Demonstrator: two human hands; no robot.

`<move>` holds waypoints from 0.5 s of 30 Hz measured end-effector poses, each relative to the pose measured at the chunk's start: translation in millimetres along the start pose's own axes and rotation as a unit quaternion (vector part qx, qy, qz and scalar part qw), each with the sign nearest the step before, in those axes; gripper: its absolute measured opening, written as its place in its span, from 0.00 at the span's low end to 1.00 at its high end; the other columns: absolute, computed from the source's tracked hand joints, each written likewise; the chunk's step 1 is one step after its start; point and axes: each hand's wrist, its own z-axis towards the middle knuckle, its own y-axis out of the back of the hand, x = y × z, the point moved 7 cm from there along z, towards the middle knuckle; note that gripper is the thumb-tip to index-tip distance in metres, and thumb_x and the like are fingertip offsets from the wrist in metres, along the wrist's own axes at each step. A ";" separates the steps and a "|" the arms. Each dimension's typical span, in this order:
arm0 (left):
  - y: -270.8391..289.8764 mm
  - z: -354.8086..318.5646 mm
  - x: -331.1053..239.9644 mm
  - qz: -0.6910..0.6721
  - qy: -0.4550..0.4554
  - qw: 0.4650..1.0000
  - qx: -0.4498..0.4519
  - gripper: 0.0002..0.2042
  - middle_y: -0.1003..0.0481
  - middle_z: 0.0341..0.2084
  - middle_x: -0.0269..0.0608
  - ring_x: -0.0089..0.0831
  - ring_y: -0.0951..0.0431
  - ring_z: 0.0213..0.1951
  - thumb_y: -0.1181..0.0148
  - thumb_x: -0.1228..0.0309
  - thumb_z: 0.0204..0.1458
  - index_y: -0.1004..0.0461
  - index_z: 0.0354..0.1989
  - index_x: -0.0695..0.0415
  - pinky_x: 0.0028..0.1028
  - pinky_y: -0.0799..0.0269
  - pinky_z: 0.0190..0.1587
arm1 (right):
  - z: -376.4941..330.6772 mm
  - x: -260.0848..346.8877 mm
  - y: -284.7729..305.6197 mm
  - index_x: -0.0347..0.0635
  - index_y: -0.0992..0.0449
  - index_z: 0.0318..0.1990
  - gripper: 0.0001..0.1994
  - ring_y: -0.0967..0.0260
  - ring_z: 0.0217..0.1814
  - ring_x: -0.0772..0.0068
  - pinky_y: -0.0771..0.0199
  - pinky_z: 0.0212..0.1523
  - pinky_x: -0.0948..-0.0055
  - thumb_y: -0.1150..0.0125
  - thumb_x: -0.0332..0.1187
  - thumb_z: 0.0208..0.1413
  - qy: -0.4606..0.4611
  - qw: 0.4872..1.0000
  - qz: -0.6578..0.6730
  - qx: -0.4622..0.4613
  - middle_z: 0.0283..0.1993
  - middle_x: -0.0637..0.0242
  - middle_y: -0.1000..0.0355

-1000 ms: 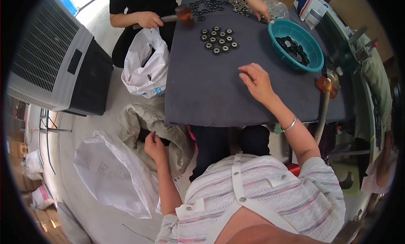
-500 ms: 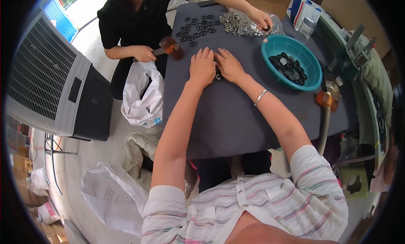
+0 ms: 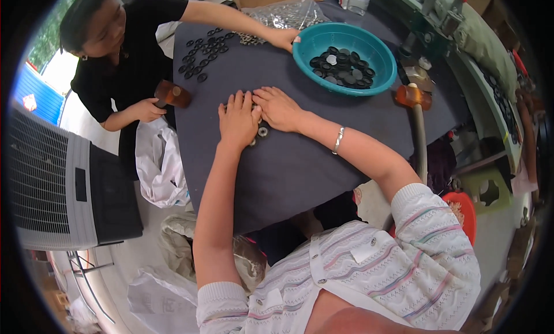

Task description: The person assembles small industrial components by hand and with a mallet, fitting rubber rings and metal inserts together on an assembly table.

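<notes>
My left hand point(image 3: 239, 123) lies palm down on the grey-covered table, its fingers stretched out. My right hand point(image 3: 279, 109) rests flat beside it, fingertips close to the left hand's. Beneath and between them are small metal rings point(image 3: 262, 131), mostly covered by the hands; how many lie under the palms cannot be seen. Neither hand grips anything. Across the table, a co-worker's hand point(image 3: 285, 40) touches the rim of a teal basin point(image 3: 385, 74) holding black round discs point(image 3: 348, 69). The co-worker's other hand point(image 3: 146, 110) holds a mallet with an amber head point(image 3: 173, 94).
Several black discs point(image 3: 202, 77) are spread on the far left of the table, near a clear bag of metal parts point(image 3: 288, 13). Another amber-headed mallet point(image 3: 414, 96) lies at the right, close to a green hand press point(image 3: 430, 34). A grey air cooler point(image 3: 109, 195) stands left.
The view has turned, shifting the table leftward in the picture. The co-worker's hand has gone from holding a black disc near the metal parts to the basin's rim. More metal rings show by my hands.
</notes>
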 end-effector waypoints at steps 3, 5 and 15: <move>3.2 -14.3 -35.1 0.003 -0.022 1.000 -0.006 0.26 0.41 0.59 0.47 0.45 0.43 0.61 0.62 0.53 0.58 0.41 0.60 0.57 0.51 0.52 0.61 | -36.5 0.3 18.9 0.34 0.36 0.55 0.21 0.47 0.65 0.49 0.49 0.64 0.55 0.53 0.34 0.55 -0.016 1.000 0.005 0.008 0.61 0.51 0.42; 6.1 -16.4 -55.4 -0.004 -0.034 0.999 -0.011 0.27 0.41 0.60 0.48 0.46 0.43 0.62 0.62 0.53 0.58 0.41 0.60 0.58 0.51 0.53 0.61 | -57.3 -2.9 34.8 0.34 0.37 0.56 0.21 0.47 0.64 0.47 0.48 0.64 0.55 0.51 0.31 0.54 -0.032 0.999 0.003 -0.023 0.60 0.49 0.41; 37.8 -43.3 -40.6 -0.138 0.042 0.985 -0.097 0.26 0.41 0.60 0.51 0.48 0.47 0.64 0.56 0.53 0.57 0.39 0.60 0.57 0.55 0.59 0.62 | -173.0 -84.5 233.9 0.30 0.38 0.56 0.27 0.43 0.61 0.48 0.45 0.61 0.62 0.41 0.36 0.50 -0.307 0.844 -0.102 -0.429 0.57 0.43 0.38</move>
